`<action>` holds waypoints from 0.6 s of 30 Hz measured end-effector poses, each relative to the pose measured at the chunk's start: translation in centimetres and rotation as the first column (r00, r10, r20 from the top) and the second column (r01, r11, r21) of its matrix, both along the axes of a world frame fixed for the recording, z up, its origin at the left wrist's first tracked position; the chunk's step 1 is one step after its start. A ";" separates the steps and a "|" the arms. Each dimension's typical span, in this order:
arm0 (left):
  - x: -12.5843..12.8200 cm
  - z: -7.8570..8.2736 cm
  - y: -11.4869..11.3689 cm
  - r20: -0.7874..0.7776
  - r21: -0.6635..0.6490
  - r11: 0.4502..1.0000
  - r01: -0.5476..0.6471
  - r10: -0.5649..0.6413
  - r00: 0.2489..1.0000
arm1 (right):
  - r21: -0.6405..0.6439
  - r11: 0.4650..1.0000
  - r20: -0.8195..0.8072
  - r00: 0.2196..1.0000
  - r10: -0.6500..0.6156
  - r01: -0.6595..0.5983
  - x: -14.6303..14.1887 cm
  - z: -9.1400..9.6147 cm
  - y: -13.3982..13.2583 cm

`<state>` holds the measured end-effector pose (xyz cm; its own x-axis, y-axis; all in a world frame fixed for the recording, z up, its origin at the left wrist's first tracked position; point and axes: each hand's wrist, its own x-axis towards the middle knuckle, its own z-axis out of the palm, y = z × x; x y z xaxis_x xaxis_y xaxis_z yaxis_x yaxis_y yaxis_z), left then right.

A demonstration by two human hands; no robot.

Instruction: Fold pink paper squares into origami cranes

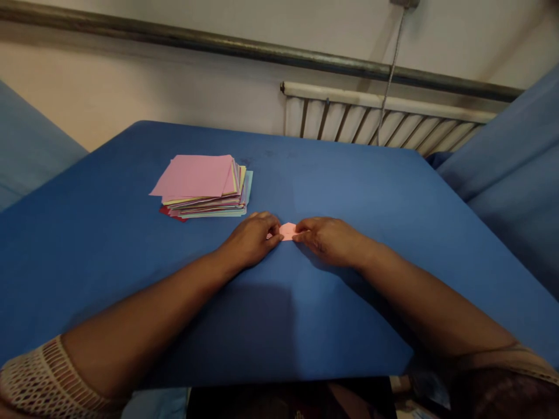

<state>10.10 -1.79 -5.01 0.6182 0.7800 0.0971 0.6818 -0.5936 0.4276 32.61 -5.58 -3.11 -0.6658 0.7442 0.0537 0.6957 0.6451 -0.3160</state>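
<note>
Between my two hands lies a small folded piece of pink paper (287, 231), low on the blue tabletop, with a pointed upper edge. My left hand (255, 237) pinches its left end between thumb and fingers. On the other side, my right hand (329, 238) grips the right end in the same way, thumb below and fingers curled above. Only the middle of the paper shows; its ends are covered by my fingers. Up and to the left of my left hand sits a stack of coloured paper sheets (194, 176), pink on top.
The blue table (362, 180) reaches back to a wall with a white radiator (349, 116). A metal pipe (218, 45) runs along the wall, and a cord (392, 70) hangs in front of it. Blue curtains (515, 151) flank both sides.
</note>
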 end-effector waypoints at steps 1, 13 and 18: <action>-0.1 0.0 0.0 -0.010 -0.001 1.000 0.001 -0.001 1.000 | -0.012 1.000 -0.007 1.000 -0.007 0.007 0.1 0.1 0.0; -0.4 0.0 0.1 -0.011 0.049 0.971 0.232 -0.232 0.973 | -0.051 0.998 0.132 0.991 -0.032 0.039 0.1 1.8 -0.7; -0.8 0.1 0.4 0.032 0.014 0.967 0.255 -0.255 0.966 | -0.060 0.997 0.138 0.990 -0.043 0.052 0.9 2.1 -1.0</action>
<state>9.28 -1.43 -4.88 0.7928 0.5961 0.1272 0.4932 -0.7500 0.4408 33.47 -6.63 -0.99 -0.6276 0.7741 -0.0836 0.7643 0.5921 -0.2555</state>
